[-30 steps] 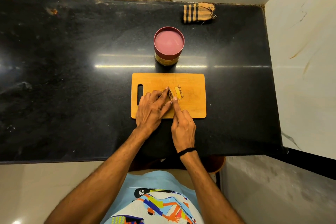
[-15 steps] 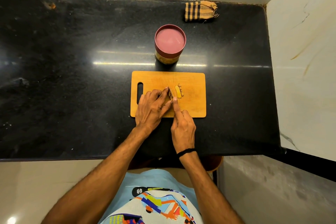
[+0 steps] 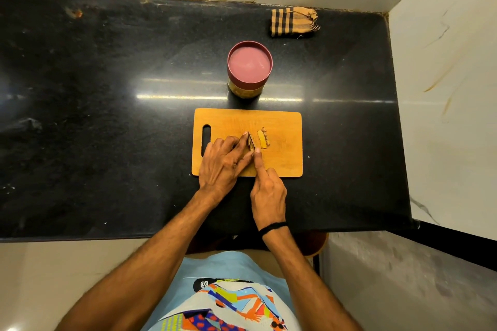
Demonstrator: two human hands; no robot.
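Note:
A wooden cutting board (image 3: 285,161) lies on the black counter. On it rests a sliced yellow root strip (image 3: 262,140) with small bits beside it. My left hand (image 3: 226,164) lies over the board's near left part, and its fingertips hold down another root piece (image 3: 252,146), mostly hidden, right against the blade. My right hand (image 3: 269,191) grips a knife (image 3: 250,140), with the forefinger stretched along its back. The handle is hidden in my fist. The blade stands between my left fingertips and the cut strip.
A jar with a dark red lid (image 3: 250,67) stands just behind the board. A folded striped cloth (image 3: 293,21) lies at the back right near the wall. Walls close the counter's back and right side. The counter's front edge (image 3: 80,236) runs below my hands.
Both hands and the knife stay in nearly the same place on the board. Only the view has shifted slightly.

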